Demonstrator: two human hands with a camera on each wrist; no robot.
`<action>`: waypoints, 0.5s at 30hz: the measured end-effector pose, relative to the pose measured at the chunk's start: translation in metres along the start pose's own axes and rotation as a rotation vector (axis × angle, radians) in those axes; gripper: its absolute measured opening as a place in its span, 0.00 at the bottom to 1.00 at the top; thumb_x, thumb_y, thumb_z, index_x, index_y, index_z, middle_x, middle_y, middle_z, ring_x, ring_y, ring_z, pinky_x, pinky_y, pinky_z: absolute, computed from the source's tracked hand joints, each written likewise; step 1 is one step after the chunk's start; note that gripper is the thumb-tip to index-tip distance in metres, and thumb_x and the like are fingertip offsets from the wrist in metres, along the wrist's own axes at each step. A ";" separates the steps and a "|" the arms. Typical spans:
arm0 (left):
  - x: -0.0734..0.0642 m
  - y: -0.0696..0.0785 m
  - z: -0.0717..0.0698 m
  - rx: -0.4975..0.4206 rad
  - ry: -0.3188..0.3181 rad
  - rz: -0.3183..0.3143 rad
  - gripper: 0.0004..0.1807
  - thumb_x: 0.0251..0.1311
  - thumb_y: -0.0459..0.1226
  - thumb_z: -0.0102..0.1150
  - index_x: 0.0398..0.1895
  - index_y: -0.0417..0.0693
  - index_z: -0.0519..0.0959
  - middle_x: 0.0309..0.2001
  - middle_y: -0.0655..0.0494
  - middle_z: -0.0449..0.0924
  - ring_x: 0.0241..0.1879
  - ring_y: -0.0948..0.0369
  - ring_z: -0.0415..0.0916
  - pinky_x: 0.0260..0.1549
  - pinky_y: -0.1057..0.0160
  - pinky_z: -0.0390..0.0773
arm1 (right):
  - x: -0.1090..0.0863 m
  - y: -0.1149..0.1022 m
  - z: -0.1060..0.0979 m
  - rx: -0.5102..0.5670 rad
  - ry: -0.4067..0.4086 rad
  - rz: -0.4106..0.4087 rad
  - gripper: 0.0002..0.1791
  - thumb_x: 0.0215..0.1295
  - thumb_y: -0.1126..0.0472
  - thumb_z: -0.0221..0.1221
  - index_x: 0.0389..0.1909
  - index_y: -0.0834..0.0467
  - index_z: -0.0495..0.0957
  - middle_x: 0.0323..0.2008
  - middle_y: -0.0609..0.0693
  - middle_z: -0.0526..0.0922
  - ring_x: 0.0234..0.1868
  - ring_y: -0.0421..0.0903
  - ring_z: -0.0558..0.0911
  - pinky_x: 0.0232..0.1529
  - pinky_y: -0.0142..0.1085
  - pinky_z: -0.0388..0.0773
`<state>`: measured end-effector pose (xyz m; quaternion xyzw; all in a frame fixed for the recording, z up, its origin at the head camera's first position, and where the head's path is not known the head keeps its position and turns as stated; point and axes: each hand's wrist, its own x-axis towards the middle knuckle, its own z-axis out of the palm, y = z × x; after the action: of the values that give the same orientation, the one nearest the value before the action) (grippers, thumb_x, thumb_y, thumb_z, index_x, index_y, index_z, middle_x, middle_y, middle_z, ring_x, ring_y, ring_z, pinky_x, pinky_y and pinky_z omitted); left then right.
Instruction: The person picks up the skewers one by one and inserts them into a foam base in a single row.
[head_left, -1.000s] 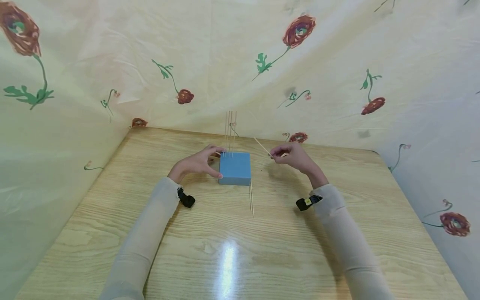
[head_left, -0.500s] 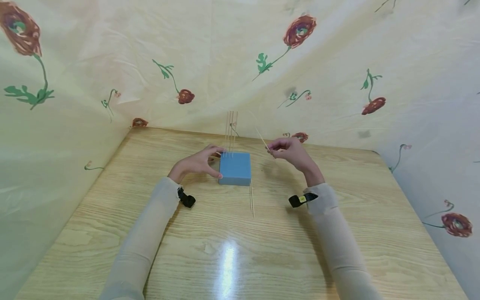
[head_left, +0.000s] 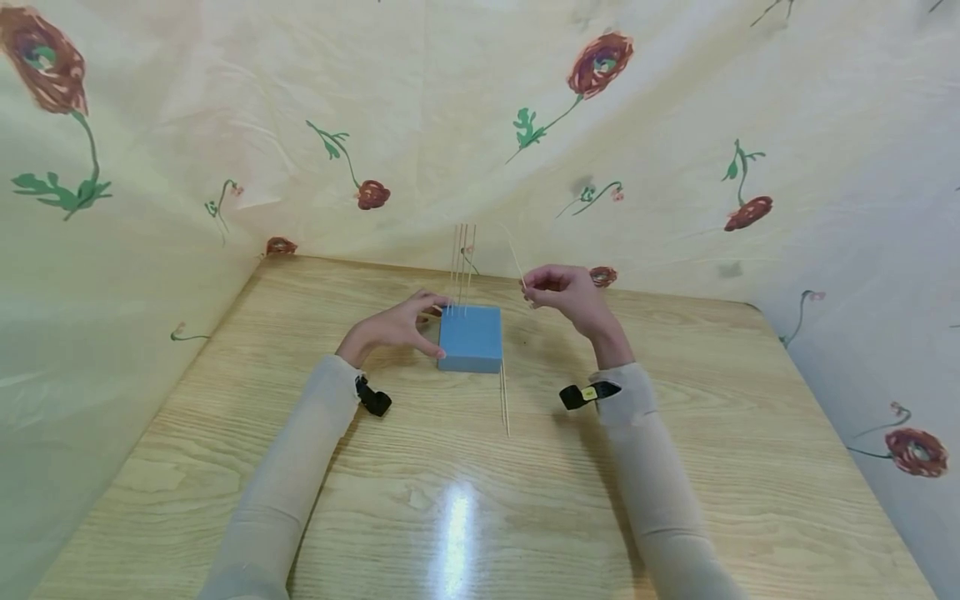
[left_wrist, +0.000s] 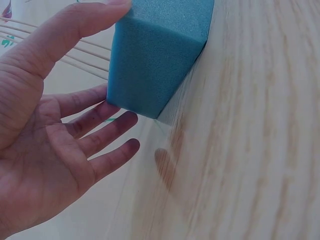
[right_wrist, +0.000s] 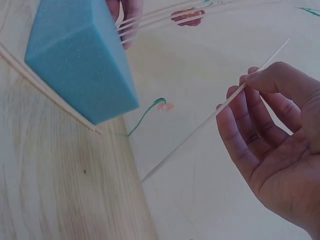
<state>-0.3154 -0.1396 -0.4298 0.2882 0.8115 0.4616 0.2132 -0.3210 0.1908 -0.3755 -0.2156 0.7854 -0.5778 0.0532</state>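
Note:
A blue foam block (head_left: 471,337) sits on the table, several thin wooden skewers (head_left: 460,271) standing upright in its back left part. My left hand (head_left: 393,325) holds the block at its left side, thumb at the near corner and fingers around the back one, as the left wrist view shows beside the foam's side face (left_wrist: 150,65). To the right of the block and above the table, my right hand (head_left: 573,298) pinches another skewer (right_wrist: 195,131) between thumb and fingertips. In the head view that skewer leans up and to the left, apart from the block.
Two loose skewers (head_left: 505,404) lie on the wooden table (head_left: 390,500), running from the block's near right corner toward the front. A flowered cloth (head_left: 450,125) hangs behind the table and along both sides.
My right hand has moved left and away from me with the skewer, which now stands more upright and nearer the block. My left hand and the block have stayed in place.

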 end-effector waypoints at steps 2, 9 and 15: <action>0.000 0.000 0.000 0.001 -0.001 0.000 0.51 0.56 0.34 0.75 0.80 0.43 0.56 0.75 0.45 0.52 0.75 0.42 0.53 0.73 0.40 0.59 | 0.001 -0.001 0.002 0.028 0.008 -0.016 0.09 0.68 0.67 0.64 0.46 0.67 0.83 0.37 0.50 0.86 0.36 0.43 0.85 0.41 0.36 0.85; -0.001 0.001 -0.001 0.021 -0.001 -0.008 0.50 0.56 0.34 0.75 0.80 0.44 0.57 0.76 0.45 0.52 0.75 0.43 0.53 0.73 0.40 0.60 | 0.008 -0.005 0.010 0.101 0.029 -0.036 0.09 0.68 0.69 0.64 0.45 0.70 0.82 0.36 0.48 0.86 0.36 0.44 0.85 0.40 0.36 0.86; -0.003 0.000 -0.003 0.008 -0.011 -0.005 0.50 0.56 0.35 0.75 0.80 0.44 0.56 0.76 0.45 0.52 0.75 0.42 0.53 0.73 0.39 0.59 | 0.012 -0.011 0.017 0.136 0.029 -0.065 0.05 0.67 0.70 0.64 0.42 0.66 0.83 0.37 0.49 0.85 0.37 0.49 0.84 0.40 0.35 0.86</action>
<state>-0.3150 -0.1438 -0.4281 0.2893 0.8130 0.4561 0.2176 -0.3231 0.1685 -0.3692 -0.2283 0.7375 -0.6345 0.0376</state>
